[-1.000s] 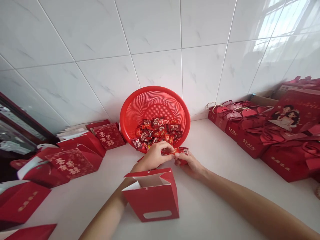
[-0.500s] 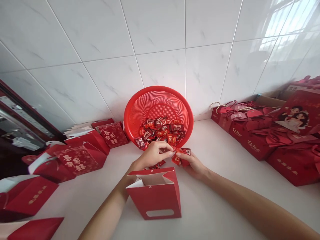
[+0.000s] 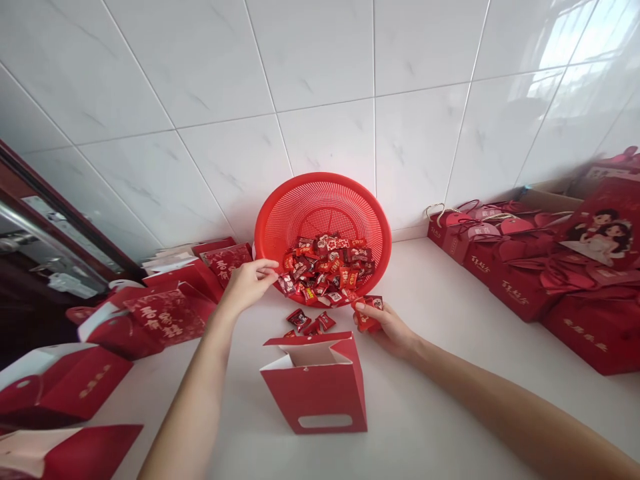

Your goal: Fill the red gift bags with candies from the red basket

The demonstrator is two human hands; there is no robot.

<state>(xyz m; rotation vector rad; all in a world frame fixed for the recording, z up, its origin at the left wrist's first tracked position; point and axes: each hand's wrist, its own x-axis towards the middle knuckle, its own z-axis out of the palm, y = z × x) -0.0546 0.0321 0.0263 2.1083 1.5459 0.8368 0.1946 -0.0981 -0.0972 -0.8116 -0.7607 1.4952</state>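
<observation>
My left hand is at the left rim of a red plastic colander, fingers stretched out and slightly apart, beside a wrapped candy at the edge of the pile. Inside the tilted colander lies a heap of red and dark-red wrapped candies. A few red-wrapped candies are gripped in my right hand, just off the colander's lower right rim. Between my forearms a red paper gift box stands with its top open. Several loose candies lie behind it on the white surface.
Red gift boxes and folded cartons line the left side. At the right, filled red boxes with ribbons stand in rows. A white tiled wall rises behind the colander; a dark door frame is at far left.
My left hand has moved left, away from my right hand, to the colander's left rim. The loose candies behind the gift box now show. My right hand keeps its candies in nearly the same place.
</observation>
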